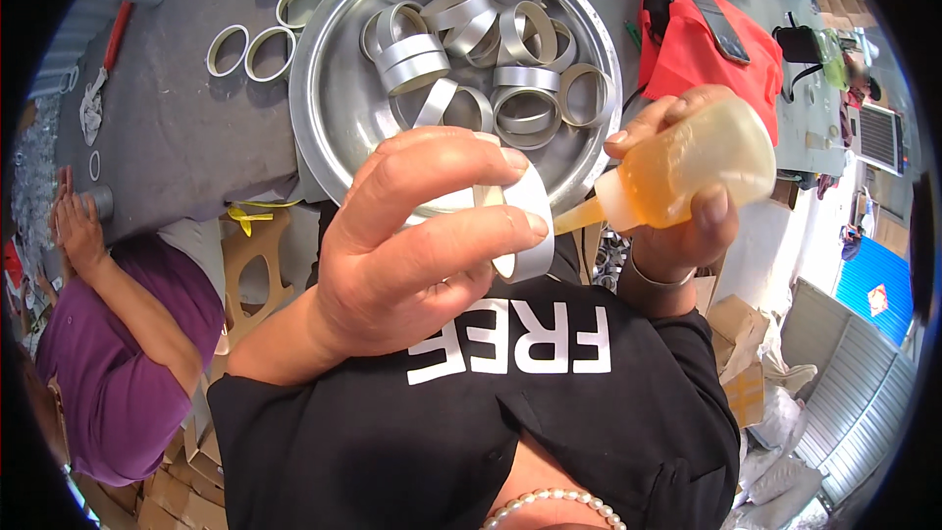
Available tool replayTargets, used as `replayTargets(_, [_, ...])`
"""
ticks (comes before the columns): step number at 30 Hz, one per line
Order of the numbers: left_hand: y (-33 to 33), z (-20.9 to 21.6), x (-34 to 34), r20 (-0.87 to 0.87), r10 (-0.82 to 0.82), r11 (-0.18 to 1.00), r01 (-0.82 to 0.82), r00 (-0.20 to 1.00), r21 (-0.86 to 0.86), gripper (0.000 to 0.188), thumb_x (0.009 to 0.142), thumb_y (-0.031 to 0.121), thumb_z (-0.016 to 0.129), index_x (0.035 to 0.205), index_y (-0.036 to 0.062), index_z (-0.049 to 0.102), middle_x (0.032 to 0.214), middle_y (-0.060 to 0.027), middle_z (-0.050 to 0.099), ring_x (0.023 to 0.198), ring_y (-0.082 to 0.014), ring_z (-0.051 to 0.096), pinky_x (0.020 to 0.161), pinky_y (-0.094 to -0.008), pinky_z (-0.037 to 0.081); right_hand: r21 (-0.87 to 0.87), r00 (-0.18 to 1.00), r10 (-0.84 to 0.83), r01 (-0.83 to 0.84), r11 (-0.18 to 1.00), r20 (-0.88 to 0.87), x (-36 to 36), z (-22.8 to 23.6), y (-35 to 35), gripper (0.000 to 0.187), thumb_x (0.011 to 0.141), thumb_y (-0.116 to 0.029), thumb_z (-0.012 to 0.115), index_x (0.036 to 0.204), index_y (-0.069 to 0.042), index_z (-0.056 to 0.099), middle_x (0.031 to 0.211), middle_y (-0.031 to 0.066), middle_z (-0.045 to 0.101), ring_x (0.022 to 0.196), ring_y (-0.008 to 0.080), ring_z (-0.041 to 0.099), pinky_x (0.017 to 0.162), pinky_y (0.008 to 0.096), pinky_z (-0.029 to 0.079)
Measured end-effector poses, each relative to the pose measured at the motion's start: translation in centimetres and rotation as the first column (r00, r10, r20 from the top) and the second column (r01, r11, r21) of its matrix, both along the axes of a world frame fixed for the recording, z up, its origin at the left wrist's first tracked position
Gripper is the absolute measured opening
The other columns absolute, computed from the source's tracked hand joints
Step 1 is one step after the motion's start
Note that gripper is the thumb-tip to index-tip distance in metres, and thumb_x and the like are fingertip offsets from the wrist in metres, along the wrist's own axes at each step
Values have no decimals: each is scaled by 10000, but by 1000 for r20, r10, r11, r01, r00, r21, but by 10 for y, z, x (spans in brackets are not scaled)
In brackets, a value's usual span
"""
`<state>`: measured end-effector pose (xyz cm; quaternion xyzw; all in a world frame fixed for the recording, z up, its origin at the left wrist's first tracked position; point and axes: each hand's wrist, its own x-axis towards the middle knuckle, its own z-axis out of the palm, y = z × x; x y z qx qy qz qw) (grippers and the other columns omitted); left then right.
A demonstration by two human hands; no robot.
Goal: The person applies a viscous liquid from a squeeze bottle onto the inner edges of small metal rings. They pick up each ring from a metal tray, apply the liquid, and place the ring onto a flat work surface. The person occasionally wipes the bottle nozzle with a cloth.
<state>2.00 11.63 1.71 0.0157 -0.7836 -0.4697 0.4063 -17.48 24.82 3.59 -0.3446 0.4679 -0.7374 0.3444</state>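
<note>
Near the basin's front rim, my left hand (pixel 392 236) is closed around a silvery ring (pixel 535 206) with a whitish inner side. A narrow cream strip (pixel 489 194) shows between its fingers; I cannot tell whether it is a separate stick or part of a ring. My right hand (pixel 708 221) grips a translucent squeeze bottle (pixel 721 152) of amber liquid, tilted sideways. Its tapered nozzle points left, at the edge of the held ring; whether they touch is unclear. Beyond my hands, a round metal basin (pixel 307 103) contains several loose silvery rings (pixel 412 69).
Several pale rings (pixel 270 54) lie on the grey tabletop (pixel 186 118) left of the basin. A red cloth (pixel 667 49) with a phone (pixel 714 20) on it lies to the right. At the left sits a person in a purple top (pixel 137 353). Cardboard boxes (pixel 741 344) stand at lower right.
</note>
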Motion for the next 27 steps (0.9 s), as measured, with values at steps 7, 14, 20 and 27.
replayTargets(7, [-18,7,27,90,191,971,-201,977,126,522,604,-16,739,1108,20,606,1190,-155,535,1048,-258,588,864,-359,516,-104,769,127,-80,991,626,-16,-16,-11,560,951,-405,523,1208,88,452,1016,238,594,561,149,597,453,240,496])
replayTargets(14, [-83,-44,100,583,745,625,-642,323,-443,582,744,95,742,1294,59,555,1220,-105,546,1111,-209,551,882,-334,491,-152,799,-7,123,981,602,-37,-34,10,579,949,-443,521,1211,73,530,1107,262,645,508,110,526,498,225,467])
replayTargets(20, [-68,-10,26,456,389,908,-251,800,-335,666,634,94,808,1260,72,583,1248,-99,555,1183,-286,513,998,-401,402,-101,794,-73,167,981,604,-28,-32,6,568,949,-456,515,1211,47,545,1104,257,651,482,97,499,468,221,439])
replayTargets(27, [-33,-27,-47,566,304,805,112,766,-583,718,523,79,826,1202,58,593,1203,-78,582,1159,-275,526,971,-408,414,-130,806,-82,194,972,586,-24,-25,11,572,959,-458,498,1223,49,522,1095,264,640,441,116,493,452,237,454])
